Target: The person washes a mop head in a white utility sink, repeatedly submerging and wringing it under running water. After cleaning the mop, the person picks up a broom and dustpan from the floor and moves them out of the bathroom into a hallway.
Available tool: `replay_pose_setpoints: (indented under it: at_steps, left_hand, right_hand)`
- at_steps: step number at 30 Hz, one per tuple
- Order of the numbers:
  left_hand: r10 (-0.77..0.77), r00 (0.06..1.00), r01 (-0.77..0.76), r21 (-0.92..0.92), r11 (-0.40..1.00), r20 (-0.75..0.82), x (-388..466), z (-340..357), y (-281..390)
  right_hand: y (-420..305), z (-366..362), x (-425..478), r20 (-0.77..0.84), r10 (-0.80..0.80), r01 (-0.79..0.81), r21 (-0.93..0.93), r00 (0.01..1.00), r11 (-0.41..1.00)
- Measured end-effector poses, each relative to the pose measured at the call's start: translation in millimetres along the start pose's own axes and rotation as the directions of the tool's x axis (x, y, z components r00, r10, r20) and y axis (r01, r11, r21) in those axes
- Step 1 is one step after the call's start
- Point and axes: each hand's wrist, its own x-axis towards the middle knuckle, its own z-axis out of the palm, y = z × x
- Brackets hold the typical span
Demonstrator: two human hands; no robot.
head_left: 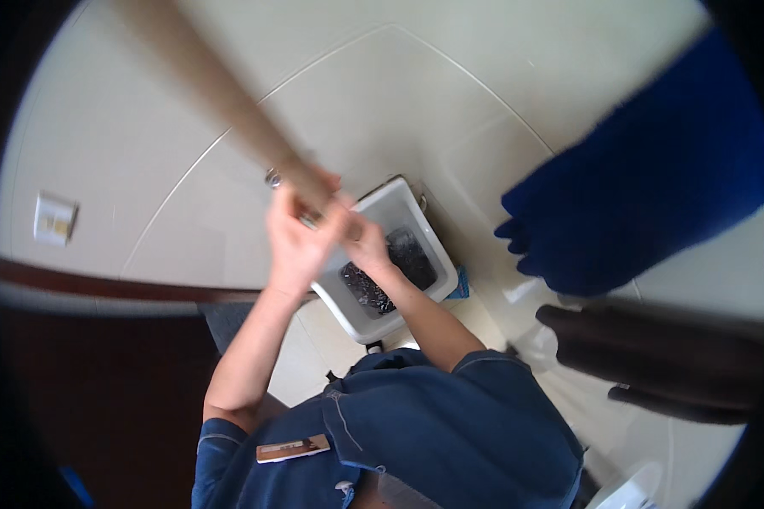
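Observation:
A long brown rod-like thing (223,89), blurred, slants from the upper left down into both my hands; whether it is a pole or rolled cloth I cannot tell. My left hand (302,238) grips it near its lower end. Just below and to the right, my right hand (364,240) is closed around that end. A small shiny metal piece (272,177) shows beside my left fingers. Under the hands stands a white plastic basin (358,327), partly covered by my right forearm. Dark, glistening contents (414,257) lie in its bottom.
Blue towels (636,172) and dark brown towels (656,362) hang at the right. Light tiled wall (382,95) rises ahead, with a switch or socket plate (55,219) at left. A dark brown panel (114,382) fills the lower left. A blue patterned item (461,283) touches the basin's right side.

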Motion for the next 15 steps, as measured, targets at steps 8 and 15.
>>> replay_pose_setpoints:
  at_steps: [8, 15]
  left_hand:
    - [-0.46, 0.888, 0.453, 0.135, 0.881, 0.02, -152, -114, -114]
    - [-0.492, 0.87, 0.488, 0.073, 0.87, 0.047, -194, -181, -157]
  right_hand:
    - [-19, -43, -6, -0.67, 0.0, 0.057, 0.063, 0.742, 0.996]
    - [-180, -1, 14, -0.107, -0.139, 0.165, 0.299, 0.985, 0.94]
